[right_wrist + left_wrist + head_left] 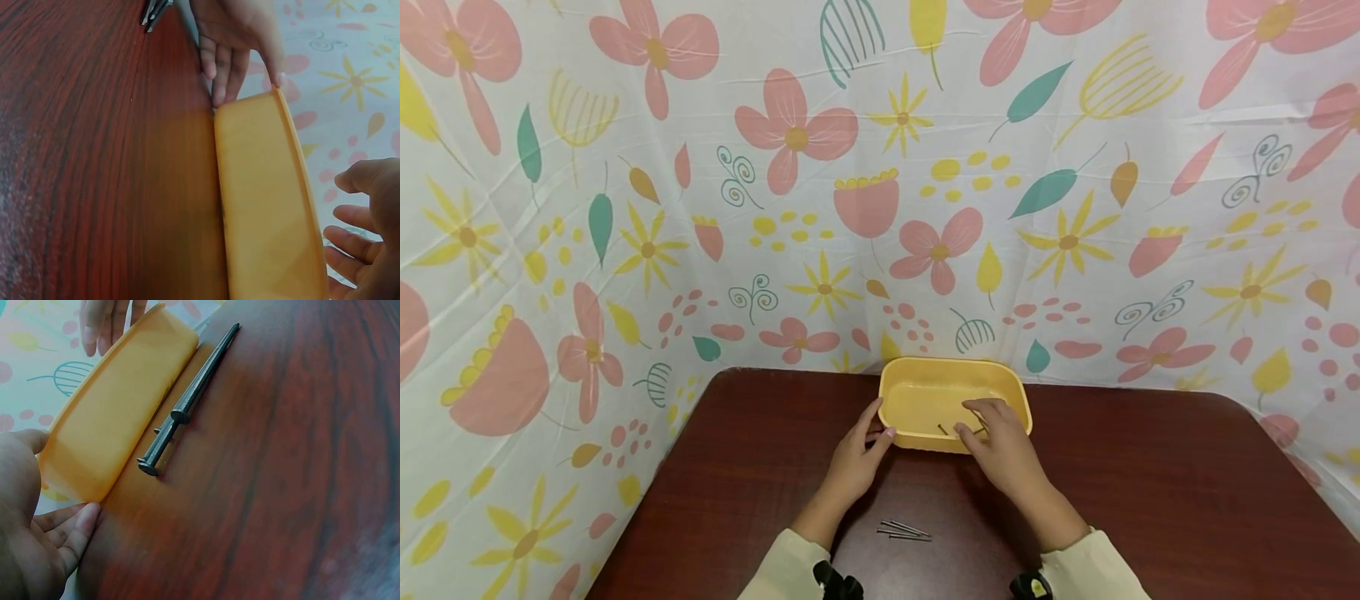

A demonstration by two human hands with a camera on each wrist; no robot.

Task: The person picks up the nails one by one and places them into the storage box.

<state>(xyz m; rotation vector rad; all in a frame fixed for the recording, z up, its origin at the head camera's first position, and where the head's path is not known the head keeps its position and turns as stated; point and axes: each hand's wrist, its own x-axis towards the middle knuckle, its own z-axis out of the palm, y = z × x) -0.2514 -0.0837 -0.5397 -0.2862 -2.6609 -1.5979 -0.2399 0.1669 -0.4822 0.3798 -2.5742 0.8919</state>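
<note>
A yellow plastic basin (925, 443) sits at the far edge of the dark table. At its left end my left hand (853, 458) grips the corner, thumb at the rim and fingers low against the side (72, 534). My right hand (1006, 450) is over the basin's right part, thumb and fingers spread apart with nothing showing between them in the right wrist view. In the basin, a dark nail (942, 430) lies near the right thumb, and another is partly hidden by that hand. Several steel nails (906, 531) lie in a loose bunch on the table between my forearms.
The reddish-brown wooden table (1165, 500) has rounded far corners. Behind it and along the left hangs a white cloth (865, 308) printed with flowers and leaves, close to the basin's back rim.
</note>
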